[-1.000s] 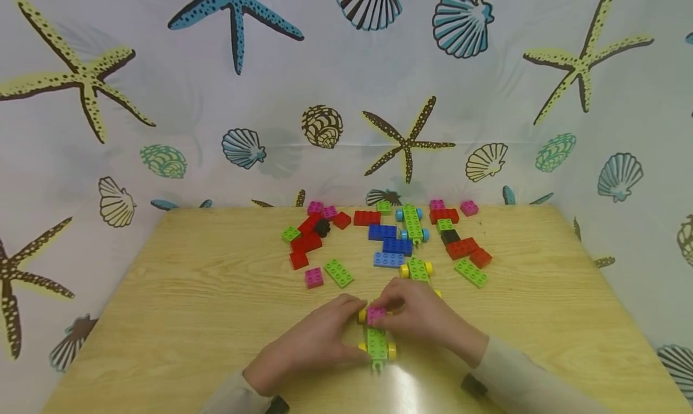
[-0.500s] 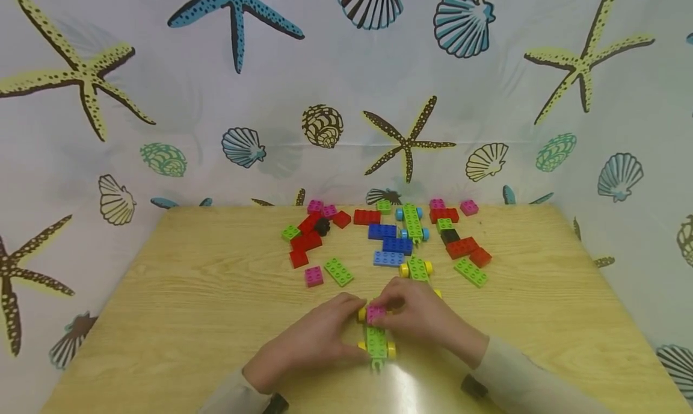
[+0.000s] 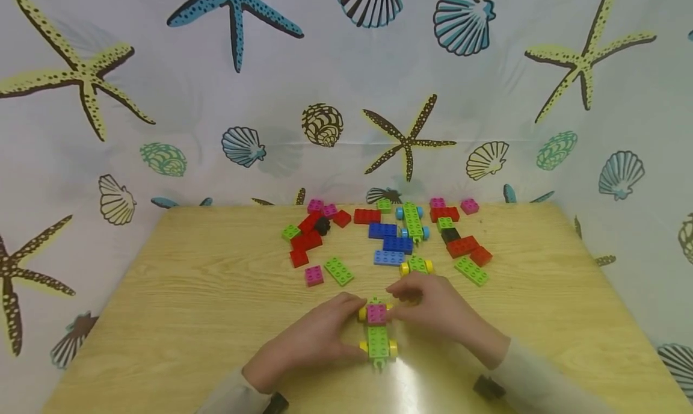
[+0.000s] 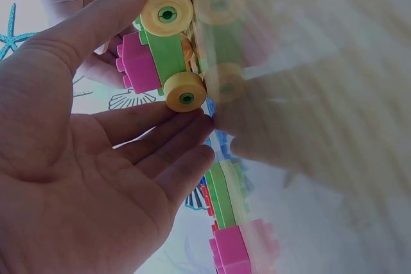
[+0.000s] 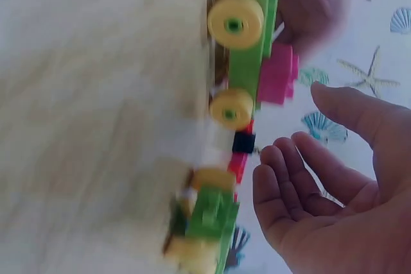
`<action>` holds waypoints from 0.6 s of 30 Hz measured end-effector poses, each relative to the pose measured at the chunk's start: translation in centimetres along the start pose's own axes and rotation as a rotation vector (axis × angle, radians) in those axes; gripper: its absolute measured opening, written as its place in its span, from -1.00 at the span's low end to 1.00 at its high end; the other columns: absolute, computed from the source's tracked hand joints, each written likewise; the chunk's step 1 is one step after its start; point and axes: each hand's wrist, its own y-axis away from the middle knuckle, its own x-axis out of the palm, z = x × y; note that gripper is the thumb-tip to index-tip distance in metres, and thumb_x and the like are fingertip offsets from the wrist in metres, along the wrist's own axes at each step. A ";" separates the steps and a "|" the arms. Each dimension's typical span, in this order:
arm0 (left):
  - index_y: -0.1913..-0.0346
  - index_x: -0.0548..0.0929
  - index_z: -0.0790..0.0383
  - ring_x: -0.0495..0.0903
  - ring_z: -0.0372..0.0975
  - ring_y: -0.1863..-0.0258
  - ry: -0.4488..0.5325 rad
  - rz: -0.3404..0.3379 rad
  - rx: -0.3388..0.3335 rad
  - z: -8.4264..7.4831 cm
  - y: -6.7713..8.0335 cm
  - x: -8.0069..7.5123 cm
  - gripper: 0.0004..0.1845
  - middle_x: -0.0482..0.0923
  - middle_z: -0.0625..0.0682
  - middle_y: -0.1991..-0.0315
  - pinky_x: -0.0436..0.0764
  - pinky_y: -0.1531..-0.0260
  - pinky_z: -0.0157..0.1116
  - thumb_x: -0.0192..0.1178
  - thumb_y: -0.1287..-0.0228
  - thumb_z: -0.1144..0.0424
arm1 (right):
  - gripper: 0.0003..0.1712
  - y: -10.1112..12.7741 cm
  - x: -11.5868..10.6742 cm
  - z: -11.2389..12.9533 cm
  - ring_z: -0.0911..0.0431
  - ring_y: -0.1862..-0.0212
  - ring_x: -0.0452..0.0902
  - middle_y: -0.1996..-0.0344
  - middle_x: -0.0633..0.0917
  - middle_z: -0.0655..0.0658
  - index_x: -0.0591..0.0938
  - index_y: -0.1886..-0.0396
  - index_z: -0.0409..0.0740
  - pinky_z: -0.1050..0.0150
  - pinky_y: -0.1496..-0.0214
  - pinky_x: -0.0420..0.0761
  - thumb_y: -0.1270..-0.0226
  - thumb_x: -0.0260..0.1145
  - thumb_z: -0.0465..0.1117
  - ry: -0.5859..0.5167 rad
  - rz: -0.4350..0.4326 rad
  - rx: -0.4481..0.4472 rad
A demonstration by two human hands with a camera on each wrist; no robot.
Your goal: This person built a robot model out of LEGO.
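Green plastic formed the long studded base of the toy car (image 3: 378, 339), which rode on four yellow wheels with a pink brick (image 3: 376, 313) pressed onto its far end. It stood on the wooden table (image 3: 189, 305) near the front edge. The left hand (image 3: 311, 339) touched its side with relaxed fingers; the right hand (image 3: 433, 312) hovered just beside it, fingers loose, holding nothing.

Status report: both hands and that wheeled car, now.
Left hand touches green wheeled car. Right hand open, just off its pink brick. Loose bricks behind; nothing blocking.
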 end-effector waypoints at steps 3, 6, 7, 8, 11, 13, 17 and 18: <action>-0.65 0.48 0.22 0.53 0.06 -0.60 0.004 0.003 -0.001 0.0 0.0 0.1 0.00 0.53 0.11 -0.57 0.48 -0.66 0.15 0.63 -0.27 -0.16 | -0.59 0.3 -1.2 -0.7 0.04 -0.18 0.79 -0.10 0.89 0.01 0.85 -0.20 -0.01 -0.10 -0.37 0.77 -0.41 0.64 -0.05 0.009 -0.026 0.013; -0.65 0.48 0.21 0.53 0.05 -0.60 0.005 0.014 -0.020 0.0 0.1 0.1 0.02 0.53 0.09 -0.58 0.48 -0.66 0.15 0.64 -0.26 -0.18 | -0.57 0.6 -2.5 -1.4 -0.04 -0.25 0.78 -0.14 0.89 0.00 0.84 -0.22 -0.01 -0.15 -0.40 0.76 -0.44 0.62 -0.02 0.006 -0.048 0.052; -0.65 0.48 0.20 0.53 0.05 -0.60 0.006 0.016 -0.025 0.0 0.1 0.1 0.02 0.53 0.09 -0.58 0.49 -0.65 0.16 0.64 -0.26 -0.19 | -0.57 0.6 -2.9 -1.8 -0.07 -0.27 0.77 -0.16 0.88 -0.02 0.84 -0.24 -0.02 -0.17 -0.41 0.76 -0.45 0.61 -0.01 0.007 -0.056 0.060; -0.65 0.48 0.20 0.53 0.05 -0.60 0.005 0.016 -0.028 0.0 0.1 0.1 0.02 0.53 0.08 -0.58 0.49 -0.65 0.16 0.64 -0.26 -0.19 | -0.56 0.6 -3.4 -2.3 -0.10 -0.29 0.76 -0.18 0.88 -0.05 0.83 -0.25 -0.03 -0.18 -0.41 0.76 -0.46 0.60 0.00 0.007 -0.065 0.067; -0.66 0.48 0.19 0.53 0.06 -0.60 -0.002 0.013 -0.028 -0.1 0.0 0.0 0.01 0.52 0.08 -0.59 0.49 -0.64 0.17 0.63 -0.26 -0.19 | -0.53 0.5 -5.0 -3.9 -0.16 -0.31 0.73 -0.23 0.85 -0.11 0.81 -0.28 -0.06 -0.20 -0.41 0.76 -0.49 0.57 0.01 0.024 -0.104 0.088; -0.66 0.47 0.18 0.52 0.06 -0.60 -0.006 0.010 -0.025 -0.2 -0.1 0.0 0.01 0.52 0.08 -0.60 0.49 -0.65 0.17 0.63 -0.27 -0.19 | -0.49 0.5 -6.1 -5.3 -0.20 -0.33 0.73 -0.26 0.84 -0.18 0.78 -0.32 -0.12 -0.20 -0.41 0.76 -0.51 0.55 0.01 0.046 -0.127 0.097; -0.66 0.48 0.18 0.52 0.07 -0.60 -0.004 0.012 -0.019 -0.2 -0.2 0.0 0.00 0.52 0.09 -0.59 0.49 -0.65 0.17 0.63 -0.27 -0.18 | -0.43 0.7 -7.9 -7.8 -0.24 -0.35 0.71 -0.31 0.80 -0.27 0.75 -0.38 -0.17 -0.23 -0.44 0.73 -0.54 0.53 0.02 0.084 -0.169 0.146; -0.66 0.48 0.19 0.53 0.06 -0.60 -0.002 0.012 -0.015 -0.2 -0.3 0.0 0.00 0.53 0.09 -0.58 0.49 -0.64 0.17 0.63 -0.28 -0.18 | -0.43 0.8 -8.3 -8.4 -0.24 -0.36 0.70 -0.33 0.79 -0.29 0.74 -0.39 -0.17 -0.24 -0.45 0.72 -0.55 0.52 0.03 0.089 -0.177 0.164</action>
